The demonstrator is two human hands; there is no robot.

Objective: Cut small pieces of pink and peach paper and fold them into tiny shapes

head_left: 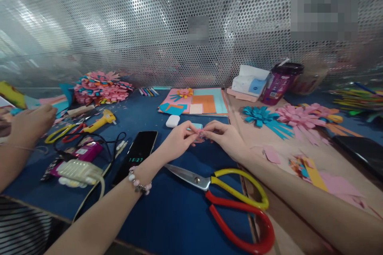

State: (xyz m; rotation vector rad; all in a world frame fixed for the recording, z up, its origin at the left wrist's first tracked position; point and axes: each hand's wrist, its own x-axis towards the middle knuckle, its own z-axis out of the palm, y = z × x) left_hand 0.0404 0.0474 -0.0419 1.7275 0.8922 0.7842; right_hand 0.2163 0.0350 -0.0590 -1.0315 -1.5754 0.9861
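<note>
My left hand [179, 139] and my right hand [224, 135] meet over the blue mat [179, 215]. Their fingertips pinch a small pink paper piece [200, 131] between them. A beaded bracelet [138, 183] sits on my left wrist. Large scissors [233, 199] with yellow and red handles lie on the mat just below my hands. A black phone [136, 155] lies to the left of my left hand.
Another person's hand [30, 123] rests at far left beside a yellow tool [100, 121] and smaller scissors [64, 131]. Coloured paper sheets [200, 101], pink paper flowers [101, 85], a blue flower [259, 114], a tissue box [249, 81] and a purple cup [279, 83] stand before a perforated metal screen [179, 28].
</note>
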